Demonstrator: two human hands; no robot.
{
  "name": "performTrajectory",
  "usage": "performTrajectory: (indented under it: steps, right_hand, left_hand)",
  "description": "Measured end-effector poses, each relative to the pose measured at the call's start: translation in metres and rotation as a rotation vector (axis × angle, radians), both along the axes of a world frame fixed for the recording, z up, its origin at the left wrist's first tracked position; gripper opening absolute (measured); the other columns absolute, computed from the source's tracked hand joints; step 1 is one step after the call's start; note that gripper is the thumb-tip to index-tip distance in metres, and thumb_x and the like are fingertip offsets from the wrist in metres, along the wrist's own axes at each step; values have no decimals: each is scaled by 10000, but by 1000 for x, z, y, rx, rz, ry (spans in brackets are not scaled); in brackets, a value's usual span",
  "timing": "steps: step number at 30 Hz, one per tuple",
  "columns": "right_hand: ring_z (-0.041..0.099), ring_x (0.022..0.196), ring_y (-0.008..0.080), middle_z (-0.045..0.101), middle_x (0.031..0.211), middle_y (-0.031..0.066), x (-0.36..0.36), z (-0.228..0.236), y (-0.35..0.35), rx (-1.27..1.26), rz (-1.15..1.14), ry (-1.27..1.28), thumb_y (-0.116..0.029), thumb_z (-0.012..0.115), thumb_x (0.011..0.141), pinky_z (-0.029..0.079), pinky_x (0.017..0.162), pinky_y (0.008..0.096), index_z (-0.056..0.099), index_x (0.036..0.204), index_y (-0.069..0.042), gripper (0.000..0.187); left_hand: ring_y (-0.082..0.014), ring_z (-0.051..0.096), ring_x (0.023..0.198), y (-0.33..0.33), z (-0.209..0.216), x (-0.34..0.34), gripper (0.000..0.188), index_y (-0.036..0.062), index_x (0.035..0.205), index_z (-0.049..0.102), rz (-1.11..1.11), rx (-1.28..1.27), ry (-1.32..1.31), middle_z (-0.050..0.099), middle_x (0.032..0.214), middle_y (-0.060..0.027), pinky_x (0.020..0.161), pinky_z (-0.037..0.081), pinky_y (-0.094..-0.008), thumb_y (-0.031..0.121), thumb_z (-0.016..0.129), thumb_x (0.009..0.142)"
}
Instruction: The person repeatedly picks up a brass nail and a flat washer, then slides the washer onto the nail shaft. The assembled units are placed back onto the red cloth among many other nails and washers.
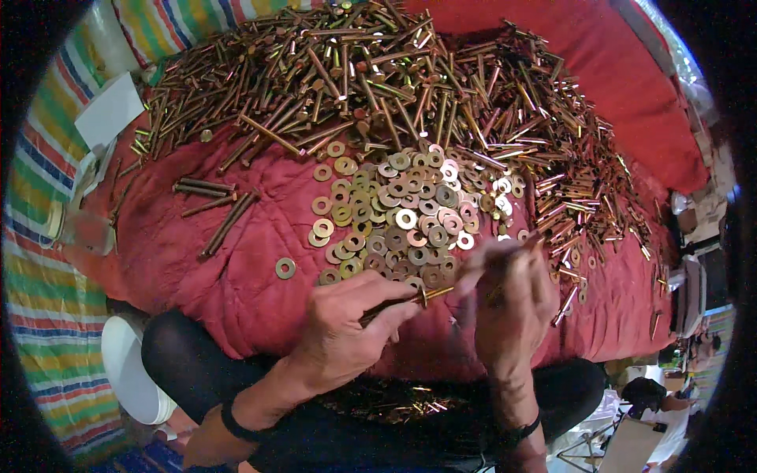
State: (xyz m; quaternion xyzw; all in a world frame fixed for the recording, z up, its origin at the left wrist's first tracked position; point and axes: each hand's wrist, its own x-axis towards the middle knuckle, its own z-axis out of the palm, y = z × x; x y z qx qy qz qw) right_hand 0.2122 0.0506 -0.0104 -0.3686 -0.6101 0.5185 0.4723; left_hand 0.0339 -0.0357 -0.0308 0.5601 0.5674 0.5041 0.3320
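Observation:
My left hand is closed round a long brass-coloured bolt, its threaded end sticking out to the right past the fingertips. A flat washer sits around that bolt's shank, close to my thumb and forefinger. To the right, my right hand is raised over the red cloth and smeared by motion, so its fingers and anything in them cannot be made out. Just beyond both hands lies a spread of loose washers in gold and silver tones. One single washer rests apart on the left.
A large heap of bolts covers the far side and right of the red cloth. Several bolts lie apart at the left. More bolts are in my lap. A white bucket stands at the lower left, beside striped sheeting.

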Motion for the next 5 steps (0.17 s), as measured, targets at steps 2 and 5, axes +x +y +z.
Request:
performTrajectory:
  steps: [2, 5]
  right_hand:
    - [702, 858, 239, 710, 1022, 158, -3, -6, 11, -111, -114, 186, -403, 419, 1133, 550, 818, 338, 622, 1080, 18, 471]
    - [721, 993, 277, 682, 1137, 216, -10, -21, 10, -331, -8, 673, -434, 408, 1130, 548, 987, 374, 595, 1150, -1, 472]
  left_hand:
    - [-165, 691, 629, 1, 3, 6, 153, -37, 1055, 751, -30, -78, -151, 711, 879, -110, 588, 550, -292, 36, 755, 921]
    - [-176, 706, 645, 2, 3, 14, 168, -16, 1092, 758, -80, -164, -247, 731, 894, -93, 576, 552, -278, 39, 750, 933]
